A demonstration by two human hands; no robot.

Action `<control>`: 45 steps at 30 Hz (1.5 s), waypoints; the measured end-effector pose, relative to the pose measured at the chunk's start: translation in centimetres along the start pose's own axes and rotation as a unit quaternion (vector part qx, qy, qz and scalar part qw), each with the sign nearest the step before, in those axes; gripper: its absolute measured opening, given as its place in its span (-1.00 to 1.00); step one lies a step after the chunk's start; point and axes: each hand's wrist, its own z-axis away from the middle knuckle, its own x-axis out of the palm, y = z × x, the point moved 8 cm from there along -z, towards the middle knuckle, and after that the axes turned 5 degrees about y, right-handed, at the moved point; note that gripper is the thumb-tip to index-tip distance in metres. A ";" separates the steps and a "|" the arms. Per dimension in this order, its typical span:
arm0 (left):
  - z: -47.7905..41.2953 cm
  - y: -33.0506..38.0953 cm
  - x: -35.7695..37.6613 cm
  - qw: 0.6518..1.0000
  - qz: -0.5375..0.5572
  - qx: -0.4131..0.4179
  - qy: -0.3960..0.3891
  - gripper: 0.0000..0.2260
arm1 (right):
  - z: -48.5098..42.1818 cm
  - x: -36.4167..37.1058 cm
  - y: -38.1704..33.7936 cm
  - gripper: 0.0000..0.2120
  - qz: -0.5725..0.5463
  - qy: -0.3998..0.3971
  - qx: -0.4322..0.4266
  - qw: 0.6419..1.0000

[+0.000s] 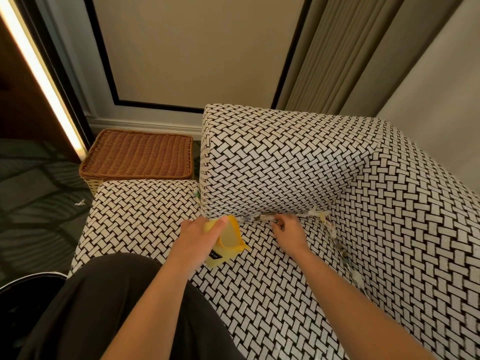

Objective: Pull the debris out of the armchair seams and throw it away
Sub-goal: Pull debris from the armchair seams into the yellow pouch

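one grip [288, 229] at seam debris [262, 218] — fingertips touching

Both bare forearms extend forward; left hand [197, 236] curled in grip, right hand [288, 231] palm-down, fingers bent.

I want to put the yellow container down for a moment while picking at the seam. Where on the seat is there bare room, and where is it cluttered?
Bare: the seat cushion between the forearms, and its front-left part by the wicker basket. Crowded: paper debris packs the seam under the armrest and runs down the backrest seam; the right hand works there, the left hand holds the yellow container.
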 end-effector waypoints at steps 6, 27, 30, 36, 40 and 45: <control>-0.1 -0.1 0.1 1.000 -0.005 0.001 -0.003 -0.41 | -0.9 0.1 -0.2 -0.74 0.089 -0.013 0.000 0.996; -0.3 -0.5 0.2 1.000 -0.004 -0.004 -0.016 -0.41 | -2.8 0.8 0.4 -0.64 0.190 -0.070 0.024 0.979; -0.4 -0.8 0.2 1.000 -0.011 -0.015 -0.024 -0.46 | -2.1 0.1 0.1 -0.76 0.169 -0.015 -0.007 0.985; 0.1 -1.0 -0.2 1.000 0.010 -0.026 0.002 -0.34 | 1.0 -0.4 0.3 -0.83 0.118 0.055 -0.060 0.990; 1.2 -1.2 1.7 0.993 0.106 -0.056 -0.004 -0.61 | 3.1 -1.2 0.1 -0.76 -0.148 0.056 -0.013 0.987; 2.7 -0.9 4.6 0.982 0.175 -0.069 0.014 -0.71 | 6.6 -5.3 -3.6 -0.86 -0.315 0.096 -0.043 0.943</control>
